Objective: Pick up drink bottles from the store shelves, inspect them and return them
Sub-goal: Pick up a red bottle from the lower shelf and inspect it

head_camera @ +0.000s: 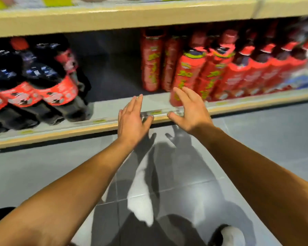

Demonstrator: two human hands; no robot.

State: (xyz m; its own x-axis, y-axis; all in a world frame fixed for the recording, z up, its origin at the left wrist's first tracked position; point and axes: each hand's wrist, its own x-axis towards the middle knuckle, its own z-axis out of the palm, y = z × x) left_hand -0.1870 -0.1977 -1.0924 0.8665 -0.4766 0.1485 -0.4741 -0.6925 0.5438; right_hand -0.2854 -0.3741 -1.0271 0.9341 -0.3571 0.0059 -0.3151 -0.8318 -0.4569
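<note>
Both my arms reach toward the low shelf (103,109). My left hand (132,119) hovers at the shelf's front edge with straight fingers and holds nothing. My right hand (188,110) is spread open just in front of a red bottle with yellow-green lettering (187,75), which stands at the shelf's front; whether the fingers touch it I cannot tell. More red-labelled bottles (256,71) stand in rows to its right. Dark cola bottles with red labels (43,86) fill the shelf's left. The picture is blurred by motion.
A bare gap of shelf lies between the cola bottles and the red bottles. An upper shelf board (114,16) runs across the top. Below is grey tiled floor (43,174) with my shadow, and a shoe (229,235) at the bottom right.
</note>
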